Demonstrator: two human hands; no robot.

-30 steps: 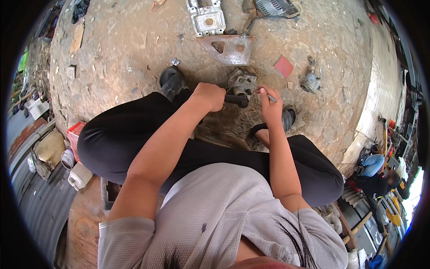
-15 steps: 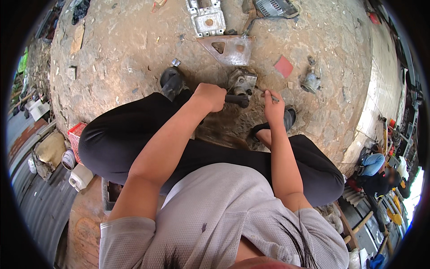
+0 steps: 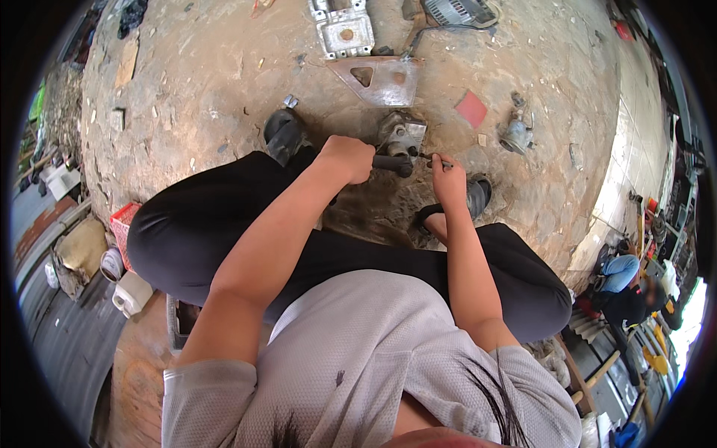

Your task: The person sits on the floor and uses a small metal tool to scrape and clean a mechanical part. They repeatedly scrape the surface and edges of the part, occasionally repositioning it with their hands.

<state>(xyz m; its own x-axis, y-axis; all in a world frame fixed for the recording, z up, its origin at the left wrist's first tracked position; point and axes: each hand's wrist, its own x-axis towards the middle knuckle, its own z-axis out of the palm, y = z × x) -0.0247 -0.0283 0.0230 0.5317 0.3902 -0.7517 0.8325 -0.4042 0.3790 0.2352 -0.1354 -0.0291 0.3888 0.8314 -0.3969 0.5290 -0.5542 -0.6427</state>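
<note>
On the ground between my feet stands a greasy grey metal machine part [image 3: 404, 133], a block with a round neck facing me. My left hand [image 3: 348, 159] is closed around a thick black bar-shaped tool [image 3: 391, 163], whose blunt round end lies right at the neck; its exact kind is unclear. From the right, my right hand [image 3: 448, 179] pinches a thin dark metal rod [image 3: 435, 160], pointing left toward the neck of the part. Whether the rod's tip touches the part or the black tool is too small to tell.
A triangular metal bracket [image 3: 379, 81], a silver casting [image 3: 343, 33] and a finned grey housing [image 3: 458, 12] lie beyond the part. To the right are a red square piece [image 3: 471, 110] and a small metal fitting [image 3: 516, 134]. Another person [image 3: 626, 287] sits far right.
My right hand has moved a little left and slightly down, bringing the rod closer to the black tool's end. My left hand stays almost in place.
</note>
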